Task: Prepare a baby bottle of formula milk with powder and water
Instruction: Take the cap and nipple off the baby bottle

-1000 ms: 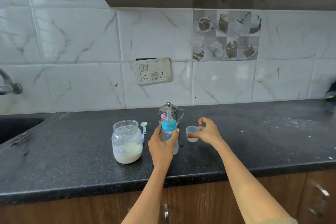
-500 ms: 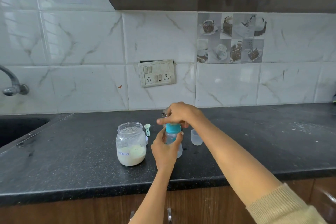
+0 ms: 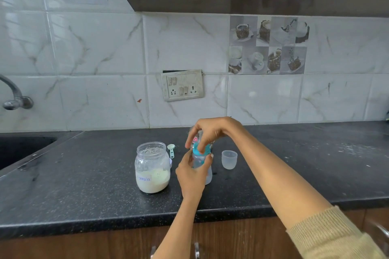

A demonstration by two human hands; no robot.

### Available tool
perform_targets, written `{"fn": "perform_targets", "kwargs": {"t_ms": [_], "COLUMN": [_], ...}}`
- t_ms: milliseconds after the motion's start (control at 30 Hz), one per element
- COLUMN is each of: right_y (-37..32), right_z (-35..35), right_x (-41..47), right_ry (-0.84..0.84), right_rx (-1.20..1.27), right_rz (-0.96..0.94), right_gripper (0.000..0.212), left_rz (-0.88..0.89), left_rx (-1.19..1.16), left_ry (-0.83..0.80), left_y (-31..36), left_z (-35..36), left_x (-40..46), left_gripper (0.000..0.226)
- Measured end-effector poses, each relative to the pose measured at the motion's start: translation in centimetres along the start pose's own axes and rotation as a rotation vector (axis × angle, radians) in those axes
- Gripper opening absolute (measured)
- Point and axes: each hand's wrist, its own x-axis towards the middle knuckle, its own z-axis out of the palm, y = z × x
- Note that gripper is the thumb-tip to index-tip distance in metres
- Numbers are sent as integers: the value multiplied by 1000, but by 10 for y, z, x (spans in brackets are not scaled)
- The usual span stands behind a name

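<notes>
A clear baby bottle [image 3: 200,161] with a blue screw collar [image 3: 207,150] stands on the black counter [image 3: 294,174]. My left hand [image 3: 190,174] grips its body from the near side. My right hand [image 3: 212,131] comes from above with fingers closed round the blue collar, hiding the teat. Left of the bottle stands an open clear jar [image 3: 152,167] labelled formula, about a third full of white powder. A small pale scoop [image 3: 171,150] lies behind the jar. The bottle's clear cap [image 3: 229,159] stands to the right, mouth up.
A steel kettle [image 3: 194,134] stands behind the bottle, mostly hidden by my right hand. A dark sink [image 3: 19,149] and tap [image 3: 14,96] are at far left. A switch plate [image 3: 182,85] is on the tiled wall. Cabinet handles [image 3: 196,250] sit below the counter edge.
My right hand left the clear cap standing on the counter and moved left onto the bottle's blue collar. My left hand stayed on the bottle body.
</notes>
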Motion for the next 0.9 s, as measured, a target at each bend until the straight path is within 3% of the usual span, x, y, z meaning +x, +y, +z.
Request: {"fn": "perform_targets", "kwargs": {"t_ms": [67,167,233,300,400,467,567,667,833,900], "right_y": [-1,-4,-7,-9,-9,-12,-10,-7,-6,-9], "right_z": [-3,-1,3,5,-2,-7,-9,-4,2,-1], "right_x": [-2,3,4,6,4,-2,-2,1,5,1], "right_ry": [86,279,233,123,19,-23,58,149,57,3], "right_rx": [58,-74,-175,-172,-144,-120,-73,-189,-171,-148], "right_rz": [-21,124,252,295,192,113,88,215,200,132], "right_gripper": [28,50,56,49,32,34,43,60,38,40], "left_rz": [-3,-6,-10,-13,-7,-19,-23,-31,-30,-35], "left_rx": [8,18,34,45,31,26,28,29,38,34], "left_ry": [1,13,19,23,18,14,9,22,24,18], "left_y": [0,1,1,1,1,1,1,1,0,0], "left_z": [0,0,0,0,0,0,0,1,0,0], "left_x": [0,0,0,-1,-1,-1,-1,0,-1,-1], "left_gripper": [45,53,55,56,55,54,55,59,56,56]}}
